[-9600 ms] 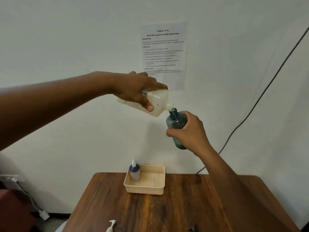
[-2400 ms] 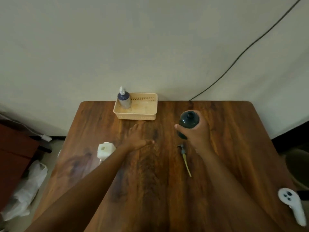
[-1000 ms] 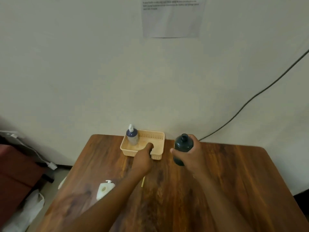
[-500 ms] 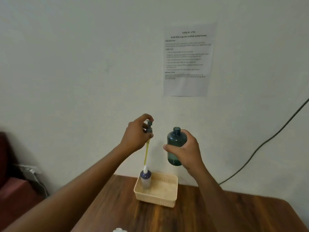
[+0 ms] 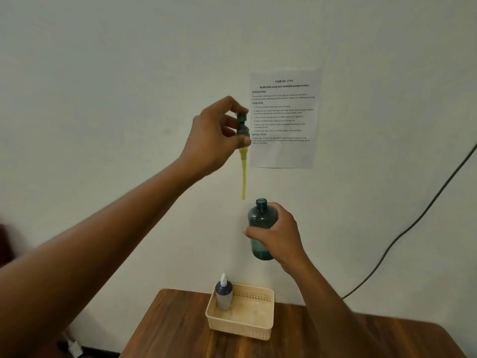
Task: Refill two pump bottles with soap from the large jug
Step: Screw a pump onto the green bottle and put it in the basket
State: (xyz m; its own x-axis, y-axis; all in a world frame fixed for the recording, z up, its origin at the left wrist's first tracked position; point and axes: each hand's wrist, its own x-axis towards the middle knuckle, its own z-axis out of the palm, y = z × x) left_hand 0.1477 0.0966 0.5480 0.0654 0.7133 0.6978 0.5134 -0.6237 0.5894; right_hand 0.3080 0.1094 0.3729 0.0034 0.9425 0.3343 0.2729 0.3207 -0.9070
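Head view: I hold both pieces up in front of the wall, above the table point(image 5: 180, 332).
Left hand point(image 5: 214, 140): pinching the dark pump head point(image 5: 242, 124); its yellow dip tube point(image 5: 243, 177) hangs just above and left of the bottle mouth.
Right hand point(image 5: 280, 236): wrapped round the smooth, translucent teal bottle point(image 5: 260, 220), upright and uncapped.
Progress: one capped pump bottle point(image 5: 223, 295) stands in the perforated cream basket point(image 5: 242, 329); this one likely still needs its pump fitted, then basketing.
Jug: out of sight.

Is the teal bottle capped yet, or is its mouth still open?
Open. The teal bottle, upright in the right hand, shows a bare neck; the left hand holds the pump head above it, tube outside.
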